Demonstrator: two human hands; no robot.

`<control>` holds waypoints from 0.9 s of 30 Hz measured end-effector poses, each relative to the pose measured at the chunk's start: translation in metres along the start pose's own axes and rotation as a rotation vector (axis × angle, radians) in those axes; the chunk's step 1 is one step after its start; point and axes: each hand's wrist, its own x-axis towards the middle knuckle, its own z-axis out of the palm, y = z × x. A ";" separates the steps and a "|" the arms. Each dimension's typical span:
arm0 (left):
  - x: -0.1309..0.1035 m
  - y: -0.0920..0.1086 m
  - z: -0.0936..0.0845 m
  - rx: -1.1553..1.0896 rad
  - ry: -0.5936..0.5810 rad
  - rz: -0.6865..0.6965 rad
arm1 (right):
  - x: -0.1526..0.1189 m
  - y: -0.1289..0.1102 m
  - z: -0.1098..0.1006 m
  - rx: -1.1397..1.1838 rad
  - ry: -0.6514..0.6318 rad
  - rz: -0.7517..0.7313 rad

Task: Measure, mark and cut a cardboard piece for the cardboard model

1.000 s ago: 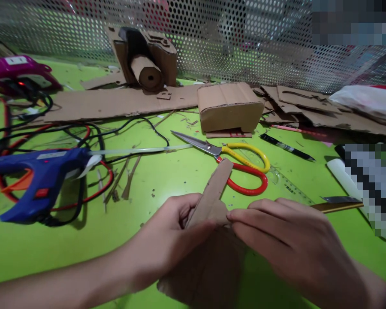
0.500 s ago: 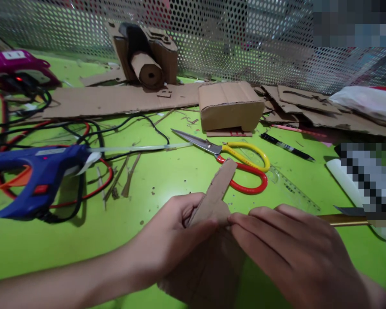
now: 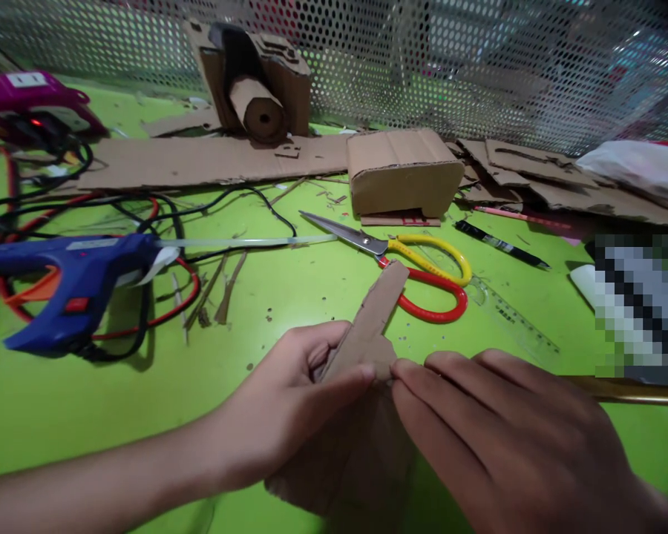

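A brown cardboard piece (image 3: 375, 319) with a narrow strip pointing up and away sits between my hands. My left hand (image 3: 300, 404) grips it, thumb on top and fingers behind. My right hand (image 3: 501, 430) pinches its right edge with the fingertips; the thumb is hidden. The lower part of the cardboard lies in shadow beneath both hands. Just beyond the strip's tip are scissors (image 3: 367, 242) with one yellow and one red handle, lying on the green table (image 3: 245, 400).
At left lies a blue glue gun (image 3: 83, 282) among tangled cables, with a purple device (image 3: 38, 107) behind. A cardboard camera shape (image 3: 295, 89), a cardboard box (image 3: 406, 178), a black pen (image 3: 501, 245) and a clear ruler (image 3: 515, 315) lie further back and right.
The view has shifted slightly, so the table items appear a little higher and further right. Both hands keep their hold on the cardboard, which has barely moved.
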 end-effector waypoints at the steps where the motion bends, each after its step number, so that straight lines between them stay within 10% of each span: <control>1: -0.001 0.000 0.000 -0.010 0.002 0.005 | -0.002 0.000 0.000 0.014 -0.024 -0.003; 27: -0.002 -0.007 0.009 -0.089 0.111 0.105 | -0.007 -0.001 0.005 0.003 0.021 0.111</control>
